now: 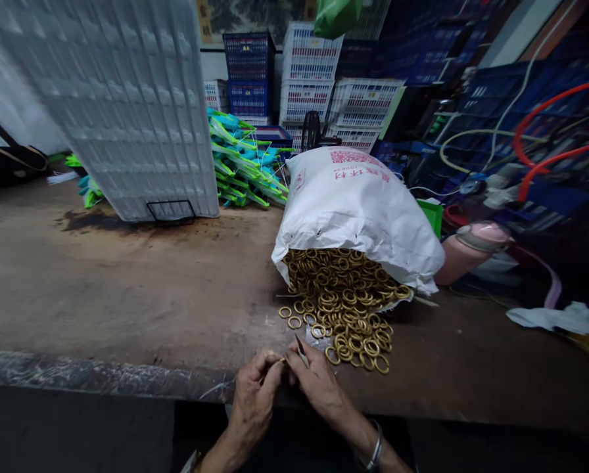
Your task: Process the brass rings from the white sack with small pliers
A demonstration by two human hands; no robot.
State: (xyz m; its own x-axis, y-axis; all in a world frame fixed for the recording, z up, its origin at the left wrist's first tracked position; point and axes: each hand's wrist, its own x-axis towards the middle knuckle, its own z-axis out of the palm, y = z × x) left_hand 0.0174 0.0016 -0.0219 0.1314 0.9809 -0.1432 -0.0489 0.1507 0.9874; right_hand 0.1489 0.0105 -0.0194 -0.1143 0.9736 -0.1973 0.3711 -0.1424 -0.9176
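Observation:
Both my hands meet at the near edge of the worn workbench [102, 289]. My left hand [255, 394] is closed, its fingertips pinching a small brass ring. My right hand [319, 384] is closed round a thin dark pointed tool [302, 350] that sticks up between its fingers, touching the left fingertips. Just beyond the hands lies a heap of brass rings [346, 302], spilling from the mouth of a white woven sack [358, 203] lying on its side. A few loose rings [290, 316] lie to the left of the heap.
A tall stack of white moulded trays [127, 105] leans at the back left. Green and blue plastic parts [242, 164] are piled behind. White and blue crates [309, 72] stand at the back. Red and pale hoses [545, 131], a pink cylinder [472, 249] and a white rag [553, 317] crowd the right.

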